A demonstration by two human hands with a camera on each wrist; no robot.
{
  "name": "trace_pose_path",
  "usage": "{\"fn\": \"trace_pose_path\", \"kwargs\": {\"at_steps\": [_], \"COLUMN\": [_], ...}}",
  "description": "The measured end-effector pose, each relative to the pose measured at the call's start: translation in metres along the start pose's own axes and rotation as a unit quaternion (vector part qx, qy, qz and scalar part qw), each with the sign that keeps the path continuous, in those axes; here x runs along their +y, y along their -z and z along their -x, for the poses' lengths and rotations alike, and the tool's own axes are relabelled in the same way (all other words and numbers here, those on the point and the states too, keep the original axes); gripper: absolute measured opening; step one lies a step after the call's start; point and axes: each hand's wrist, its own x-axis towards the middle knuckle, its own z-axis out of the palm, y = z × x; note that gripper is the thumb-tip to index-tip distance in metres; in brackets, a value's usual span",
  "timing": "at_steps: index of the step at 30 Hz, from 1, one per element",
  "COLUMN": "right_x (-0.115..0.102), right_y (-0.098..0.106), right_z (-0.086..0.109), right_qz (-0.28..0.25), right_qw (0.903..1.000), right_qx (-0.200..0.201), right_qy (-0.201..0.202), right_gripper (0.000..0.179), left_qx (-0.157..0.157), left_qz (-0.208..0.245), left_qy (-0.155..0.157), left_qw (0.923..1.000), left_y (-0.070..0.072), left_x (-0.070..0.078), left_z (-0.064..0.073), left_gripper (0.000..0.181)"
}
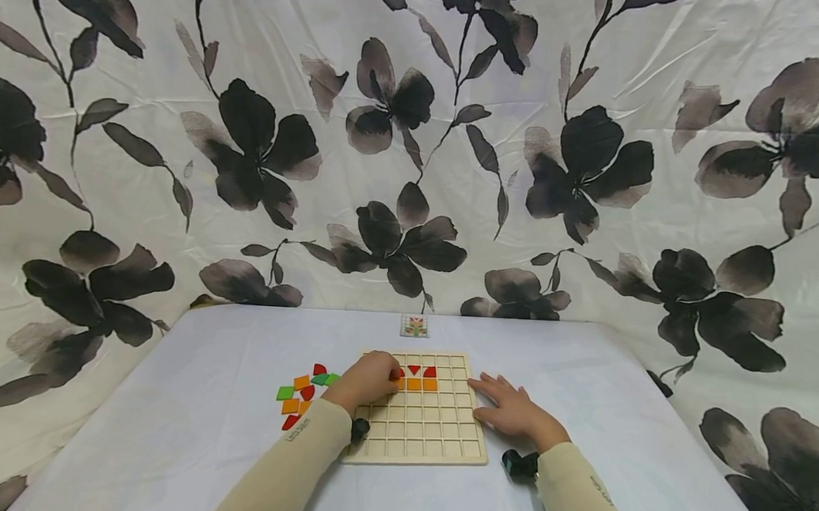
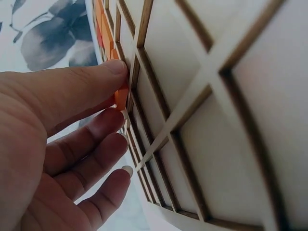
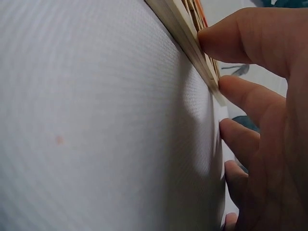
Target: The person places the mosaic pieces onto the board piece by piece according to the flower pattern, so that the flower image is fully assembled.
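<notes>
My left hand reaches over the upper left of a wooden grid board. Its thumb and index finger pinch an orange tile at one of the grid cells; the fingers partly hide it. Along the board's upper rows lie a red triangle tile, a red rounded tile and orange square tiles. Another red piece shows beside the left fingertips. My right hand lies with spread fingers at the board's right side, thumb and fingertips touching the edge.
Left of the board is a loose group of red, orange and green tiles, among them a green square. Behind the board lies a small patterned card. A white cloth covers the table, and a floral curtain hangs behind.
</notes>
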Motion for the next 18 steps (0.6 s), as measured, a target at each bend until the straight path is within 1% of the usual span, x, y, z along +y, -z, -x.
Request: {"fn": "trace_pose_path", "kwargs": {"at_steps": [3, 6, 9, 13, 18], "right_x": [0.0, 0.0001, 0.0015, 0.0028, 0.0017], "right_y": [0.0, -0.0009, -0.0028, -0.004, -0.002], "right_z": [0.0011, 0.0015, 0.0004, -0.0009, 0.0003], "right_qz": [-0.003, -0.005, -0.004, -0.003, -0.001], "right_qw": [1.0, 1.0, 1.0, 1.0, 1.0], "right_qx": [0.001, -0.001, -0.001, 0.001, 0.002], "right_qy": [0.003, -0.002, -0.006, -0.006, 0.0], "right_gripper": [0.057, 0.057, 0.058, 0.058, 0.058], "left_qx": [0.0, -0.002, -0.002, 0.005, 0.005], "left_qz": [0.0, 0.004, -0.01, -0.036, -0.051], "left_qy": [-0.007, -0.003, 0.001, -0.004, -0.015], "left_qw": [1.0, 1.0, 0.9999, 0.9993, 0.9986], "left_y": [-0.0002, -0.0008, -0.003, -0.0047, -0.0049], "left_x": [0.0017, 0.003, 0.0035, 0.0046, 0.0042], "left_z": [0.0002, 0.0002, -0.0003, -0.0007, 0.0022], "left_gripper": [0.015, 0.015, 0.012, 0.005, 0.01]}}
